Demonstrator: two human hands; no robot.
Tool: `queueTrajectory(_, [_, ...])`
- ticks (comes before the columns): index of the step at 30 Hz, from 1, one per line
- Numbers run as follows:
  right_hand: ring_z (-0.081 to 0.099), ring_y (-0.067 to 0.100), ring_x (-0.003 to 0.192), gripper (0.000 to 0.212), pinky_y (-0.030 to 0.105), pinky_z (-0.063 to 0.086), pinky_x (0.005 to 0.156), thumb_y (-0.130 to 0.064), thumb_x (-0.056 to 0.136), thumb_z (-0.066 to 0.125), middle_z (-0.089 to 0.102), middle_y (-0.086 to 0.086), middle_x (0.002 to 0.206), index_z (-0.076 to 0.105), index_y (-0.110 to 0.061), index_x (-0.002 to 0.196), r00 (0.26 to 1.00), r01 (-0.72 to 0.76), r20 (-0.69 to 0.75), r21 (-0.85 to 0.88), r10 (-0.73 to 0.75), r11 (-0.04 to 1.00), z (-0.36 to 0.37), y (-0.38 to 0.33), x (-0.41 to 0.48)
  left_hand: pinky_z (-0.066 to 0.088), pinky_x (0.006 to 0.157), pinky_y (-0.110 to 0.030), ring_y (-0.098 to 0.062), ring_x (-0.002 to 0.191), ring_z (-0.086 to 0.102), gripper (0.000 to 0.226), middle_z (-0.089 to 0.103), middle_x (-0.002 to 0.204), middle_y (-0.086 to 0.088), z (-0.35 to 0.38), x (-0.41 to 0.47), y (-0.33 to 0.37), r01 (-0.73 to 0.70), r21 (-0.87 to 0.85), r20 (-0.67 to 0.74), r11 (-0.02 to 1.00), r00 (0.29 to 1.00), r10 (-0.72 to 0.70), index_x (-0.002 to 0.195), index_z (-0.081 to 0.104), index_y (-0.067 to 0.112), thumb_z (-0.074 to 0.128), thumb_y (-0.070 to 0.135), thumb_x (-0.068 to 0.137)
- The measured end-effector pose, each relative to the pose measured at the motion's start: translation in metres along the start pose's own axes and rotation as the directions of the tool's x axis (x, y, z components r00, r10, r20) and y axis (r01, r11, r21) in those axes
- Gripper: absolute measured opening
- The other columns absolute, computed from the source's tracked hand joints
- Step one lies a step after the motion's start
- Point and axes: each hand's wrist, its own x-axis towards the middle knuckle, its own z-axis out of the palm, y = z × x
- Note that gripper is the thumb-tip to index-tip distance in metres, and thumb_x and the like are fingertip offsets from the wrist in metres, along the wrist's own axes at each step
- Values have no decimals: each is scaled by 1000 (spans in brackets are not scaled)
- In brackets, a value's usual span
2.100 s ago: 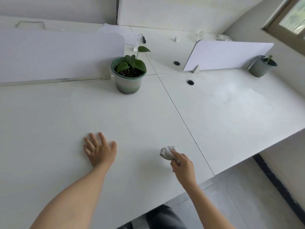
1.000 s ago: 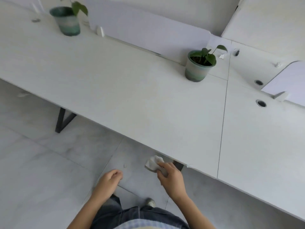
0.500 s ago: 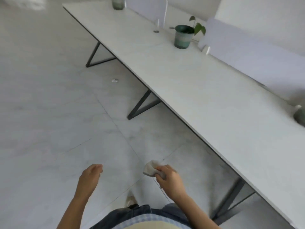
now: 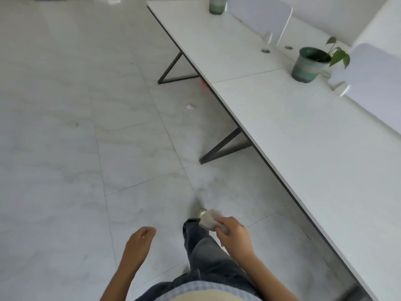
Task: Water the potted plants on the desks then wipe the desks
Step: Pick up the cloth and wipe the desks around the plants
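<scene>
Plant (image 4: 309,65) farther right; cloth (image 4: 208,220) in right hand (image 4: 235,235)

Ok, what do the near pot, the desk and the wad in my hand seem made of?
The pot: probably glazed ceramic, maybe plastic; banded green, faint sheen.
The desk: white matte laminate, likely; flat, thin dark edge.
The wad: crumpled tissue or cloth; soft creases.

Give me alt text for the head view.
The right hand grips a crumpled cloth, left hand empty, above a tiled floor beside a long white desk. A potted plant and a second pot stand on it.
</scene>
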Motion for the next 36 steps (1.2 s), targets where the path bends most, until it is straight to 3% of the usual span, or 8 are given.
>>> queueTrajectory(4, [51,15,73,26,10,36,57,-18,88,48,51,-5,90,64,-20,109,999,42,33,14,-42,999,-8,-19,74,38,81,-32,-31,102,58,24,64,105,-16,-1,47,33,25,-20,18,999,1000,-25,98,62,2,47,20,93])
queueTrajectory(9, [55,17,72,25,21,44,64,-15,89,49,60,5,102,64,-14,110,993,121,-22,33,-120,992,-44,-58,181,38,71,-31,-30,93,58,20,65,102,-20,-10,116,110,-68,0,-46,998,997,68,87,59,4,46,18,93])
queueTrajectory(11, [55,17,74,25,14,43,62,-16,89,50,61,6,104,64,-14,110,988,148,-62,62,-144,987,-56,-68,219,38,68,-25,-30,95,59,17,66,100,-17,-13,144,142,-116,-23,-70,993,991,114,84,59,10,46,18,92])
queueTrajectory(13, [55,16,77,26,14,42,63,-18,90,49,61,5,105,62,-16,112,990,133,-50,71,-130,988,-62,-75,255,38,69,-21,-29,97,59,16,66,98,-12,-13,170,169,-151,-49,-94,987,985,145,86,59,14,46,20,93])
queueTrajectory(19, [60,18,90,28,23,48,81,-23,91,47,61,3,110,60,-19,115,992,88,85,14,-89,996,-56,-79,306,41,81,-32,-26,95,59,16,66,97,-8,-7,221,184,-66,-85,-46,994,997,63,84,60,17,47,17,93])
queueTrajectory(24, [56,13,83,25,12,41,68,-24,91,47,61,-2,102,60,-17,112,999,-22,33,38,21,999,-57,-79,352,43,86,-39,-33,92,60,25,65,88,-11,-22,289,207,35,-101,-29,994,999,-38,70,57,20,46,14,92])
queueTrajectory(30, [52,14,74,21,18,35,58,-26,92,42,57,-6,90,54,-19,108,976,-171,-114,117,185,978,-51,-111,423,40,71,-32,-27,88,57,25,61,82,-5,-47,399,296,-144,14,152,989,978,140,70,54,20,45,16,93])
queueTrajectory(36, [48,12,70,25,26,37,67,-31,90,37,62,-2,86,54,-16,100,924,-247,-236,231,301,941,-46,-163,474,29,60,-28,-16,77,43,25,47,80,-6,-65,480,404,-351,42,326,935,890,319,78,49,14,41,37,75])
